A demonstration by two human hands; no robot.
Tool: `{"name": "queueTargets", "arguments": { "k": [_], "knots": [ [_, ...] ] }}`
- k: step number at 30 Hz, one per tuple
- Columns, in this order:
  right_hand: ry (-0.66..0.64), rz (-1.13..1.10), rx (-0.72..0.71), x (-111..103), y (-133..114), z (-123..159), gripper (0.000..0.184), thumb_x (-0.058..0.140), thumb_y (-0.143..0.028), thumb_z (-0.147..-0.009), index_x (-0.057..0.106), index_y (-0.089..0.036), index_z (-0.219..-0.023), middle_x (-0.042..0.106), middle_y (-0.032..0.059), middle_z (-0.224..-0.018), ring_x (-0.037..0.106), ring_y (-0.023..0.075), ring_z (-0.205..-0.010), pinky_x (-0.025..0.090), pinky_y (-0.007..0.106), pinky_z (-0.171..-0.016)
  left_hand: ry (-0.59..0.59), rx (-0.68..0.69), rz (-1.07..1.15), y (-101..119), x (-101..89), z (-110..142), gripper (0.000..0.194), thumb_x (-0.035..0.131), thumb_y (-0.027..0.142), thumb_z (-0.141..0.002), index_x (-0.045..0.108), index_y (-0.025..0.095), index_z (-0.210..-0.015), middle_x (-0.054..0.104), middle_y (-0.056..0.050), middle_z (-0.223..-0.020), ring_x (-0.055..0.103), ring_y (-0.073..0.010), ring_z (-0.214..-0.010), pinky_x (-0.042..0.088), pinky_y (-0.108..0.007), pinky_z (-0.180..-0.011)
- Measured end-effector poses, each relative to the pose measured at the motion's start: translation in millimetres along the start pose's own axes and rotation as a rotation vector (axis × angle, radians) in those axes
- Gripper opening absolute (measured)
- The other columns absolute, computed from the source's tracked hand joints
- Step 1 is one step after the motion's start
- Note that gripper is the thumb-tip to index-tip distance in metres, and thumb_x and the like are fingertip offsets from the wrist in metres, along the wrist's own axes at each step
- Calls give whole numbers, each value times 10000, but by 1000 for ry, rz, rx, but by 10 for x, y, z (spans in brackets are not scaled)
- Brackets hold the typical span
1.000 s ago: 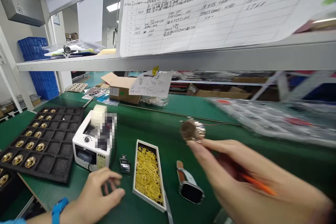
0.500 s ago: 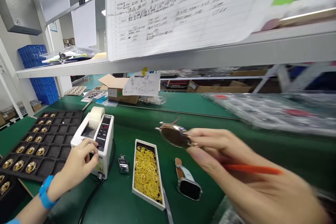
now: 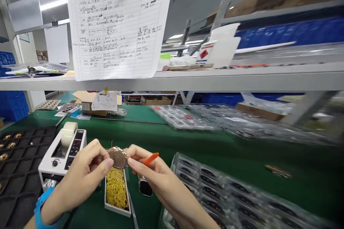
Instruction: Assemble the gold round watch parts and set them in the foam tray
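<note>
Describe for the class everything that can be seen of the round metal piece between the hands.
The round metal piece resembles a watch case: a shiny, silvery rim around a flat brownish disc that faces the camera. The left hand grips one edge, the right hand the opposite one. It is held in the air near the far end of the white box. A thin reddish strand shows by its upper edge. Its back is hidden.

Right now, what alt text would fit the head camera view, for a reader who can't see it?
The left hand and right hand hold a round, shiny piece between them, above a white tray of yellow pieces on a green table. An orange tool pokes from the right hand. A tape dispenser and black compartment tray sit left, clear plastic trays right.
</note>
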State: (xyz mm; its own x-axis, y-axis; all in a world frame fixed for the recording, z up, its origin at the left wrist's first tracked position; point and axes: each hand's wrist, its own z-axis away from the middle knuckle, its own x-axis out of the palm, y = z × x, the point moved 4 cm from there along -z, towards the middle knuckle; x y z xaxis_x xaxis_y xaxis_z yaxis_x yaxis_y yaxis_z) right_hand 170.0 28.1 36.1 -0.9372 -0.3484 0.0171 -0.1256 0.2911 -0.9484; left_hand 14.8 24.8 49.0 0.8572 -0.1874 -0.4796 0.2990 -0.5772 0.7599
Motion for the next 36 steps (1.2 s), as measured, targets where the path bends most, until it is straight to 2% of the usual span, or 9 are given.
{"name": "queueTargets", "arguments": {
  "k": [6,12,21,29,36],
  "knots": [
    [-67,-62,38,6,27,5,263,589,-464,-840,608,-210,-777,581,11,-818,506,164,-812,389,275,-788,-56,-3,-71,-75,-34,-19,253,415,348,-947,457,207,-742,414,19,-763,385,-133,-679,292,-265,-575],
    [-48,-54,56,-16,45,33,267,604,-461,-828,593,-211,-737,571,3,-784,495,155,-765,396,267,-749,-97,19,-43,-66,-28,-23,240,429,329,-944,468,206,-742,420,20,-750,383,-131,-671,299,-268,-579],
    [-14,-28,40,-19,37,25,250,603,-440,-827,601,-217,-715,556,5,-743,495,160,-723,419,278,-735,-68,38,-22,-67,2,-18,223,446,312,-937,495,203,-749,431,22,-764,366,-112,-622,293,-254,-536],
    [28,-2,31,-12,17,44,251,602,-432,-825,598,-219,-692,517,2,-702,461,153,-669,436,285,-728,-12,64,-56,-69,43,-16,212,437,252,-931,450,200,-725,437,18,-756,384,-112,-628,299,-248,-529],
    [21,4,7,-25,21,48,224,577,-409,-855,614,-222,-738,540,8,-734,491,153,-713,443,270,-729,20,87,-74,-42,46,-1,220,445,263,-929,476,194,-723,435,14,-738,391,-112,-619,306,-248,-525]
  ]
}}
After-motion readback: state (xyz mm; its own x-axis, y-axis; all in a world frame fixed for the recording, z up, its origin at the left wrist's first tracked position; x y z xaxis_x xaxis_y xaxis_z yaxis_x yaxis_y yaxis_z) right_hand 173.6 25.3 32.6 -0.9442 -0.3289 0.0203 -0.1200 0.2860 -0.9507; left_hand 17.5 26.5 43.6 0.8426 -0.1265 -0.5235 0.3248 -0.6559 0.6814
